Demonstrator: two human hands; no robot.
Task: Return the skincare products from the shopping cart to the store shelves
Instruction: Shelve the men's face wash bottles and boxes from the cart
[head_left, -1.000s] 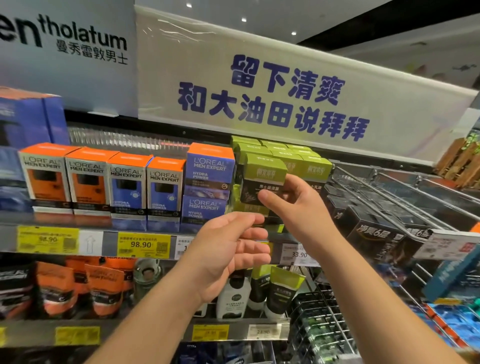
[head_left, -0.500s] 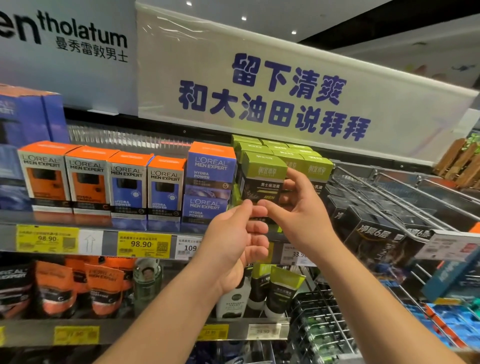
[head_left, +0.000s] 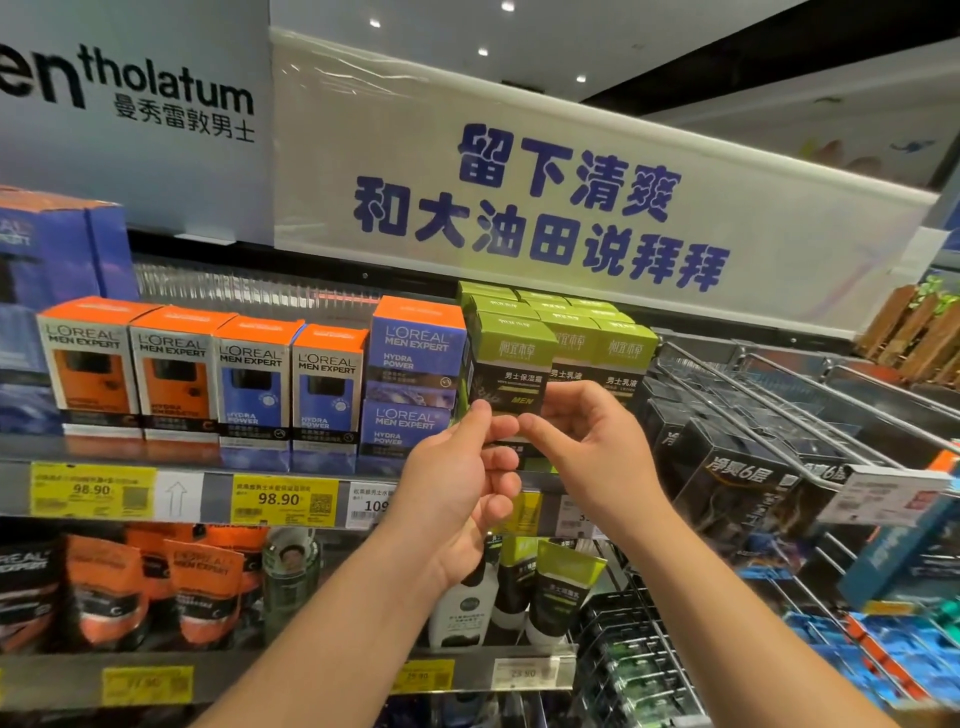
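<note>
You've got the green-top men's cream box (head_left: 511, 371) at the front of the top shelf (head_left: 208, 496), w/ both hands on its lower edge: left hand (head_left: 462, 483) thumb and fingers pinching it, right hand (head_left: 582, 441) fingertips pinching opposite, prob. to square it. L'Oréal Hydra Power boxes (head_left: 415, 374) touch left, green lotion boxes (head_left: 597, 358) right; room only toward you.

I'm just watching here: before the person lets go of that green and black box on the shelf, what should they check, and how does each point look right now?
1. Both hands on the green and black box: left hand and right hand pinch its lower edge: ok.
2. Matching green boxes beside it: ok.
3. Label faces outward: ok.
4. Box upright: slightly tilted, not ok.
5. Box resting on something: hidden by hands, cannot tell.
</note>
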